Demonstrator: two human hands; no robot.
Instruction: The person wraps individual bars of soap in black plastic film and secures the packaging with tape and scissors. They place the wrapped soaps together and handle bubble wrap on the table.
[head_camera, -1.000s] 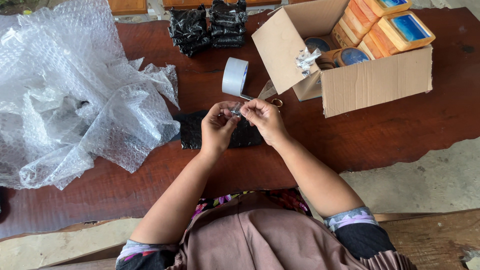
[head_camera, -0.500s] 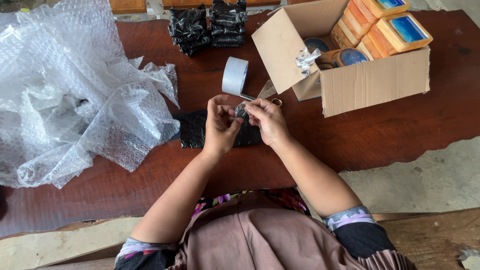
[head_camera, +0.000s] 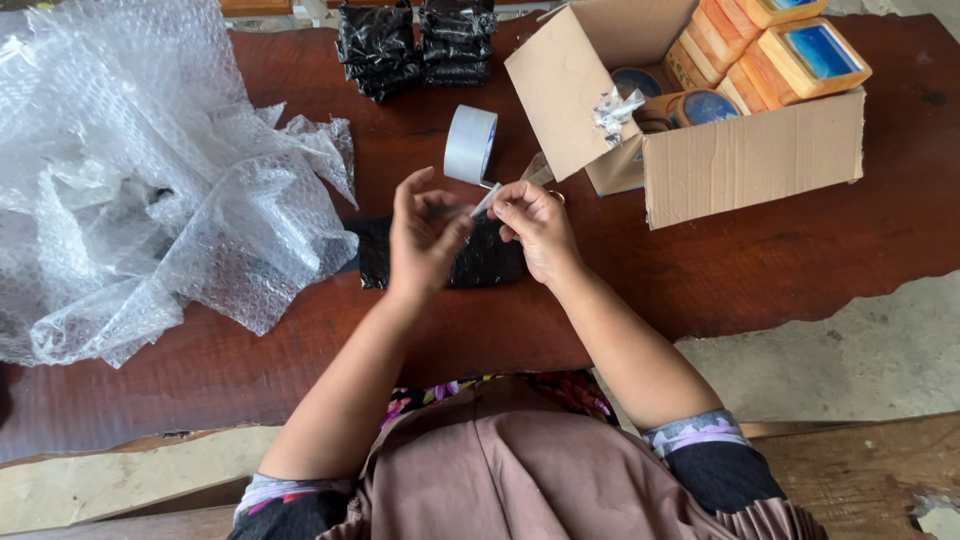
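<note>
Above red-brown table (head_camera: 750, 280), tape strip (head_camera: 484, 203) pinched between fingers of left hand (head_camera: 424, 240) and right hand (head_camera: 535, 225).

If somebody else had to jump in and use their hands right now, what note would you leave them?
Left hand: raised over the black wrapped parcel, fingertips pinching one end of a short strip of clear tape.
Right hand: pinching the other end of the same strip.
Tape roll: standing on edge on the wooden table, just beyond the hands.
Done: four black wrapped parcels are stacked at the far edge.
Left: the strip is not yet on the parcel. The open cardboard box on the right holds orange-and-blue items. Bubble wrap is heaped on the left.
</note>
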